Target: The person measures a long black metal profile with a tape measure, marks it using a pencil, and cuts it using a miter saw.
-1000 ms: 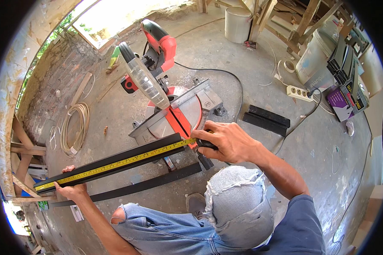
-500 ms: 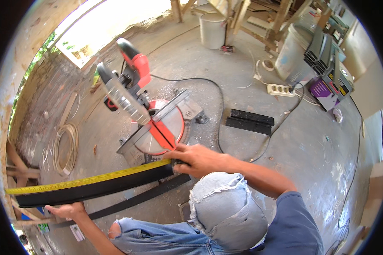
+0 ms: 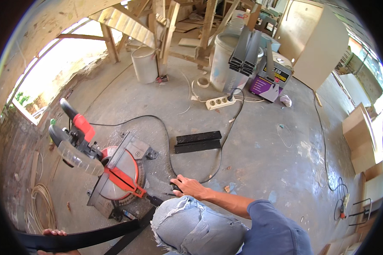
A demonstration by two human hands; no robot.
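Note:
A long black profile [image 3: 85,239] runs across the lower left, and a second dark strip [image 3: 134,236] slants beneath it. My left hand [image 3: 55,233] is closed around the long profile near the lower left rim, fingertips over its upper edge. My right hand [image 3: 188,187], out over the floor beyond my knee, is closed on a dark tape measure [image 3: 174,187], mostly hidden by the fingers; no yellow blade shows. The red and grey mitre saw [image 3: 121,176] stands on the floor to the left, its head raised. Two short black pieces [image 3: 198,142] lie side by side ahead of my right hand.
A black cable [image 3: 153,118] loops from the saw to a white power strip [image 3: 220,102]. Farther back are white buckets [image 3: 144,66], a purple box [image 3: 266,87] and stacked dark profiles [image 3: 244,51]. Coiled tubing [image 3: 42,204] lies at left. Board boxes [image 3: 361,136] stand at right.
The yellow tape blade that lay along the profile is out of sight. My right hand has moved away from the profile with the tape measure. My view has swung right.

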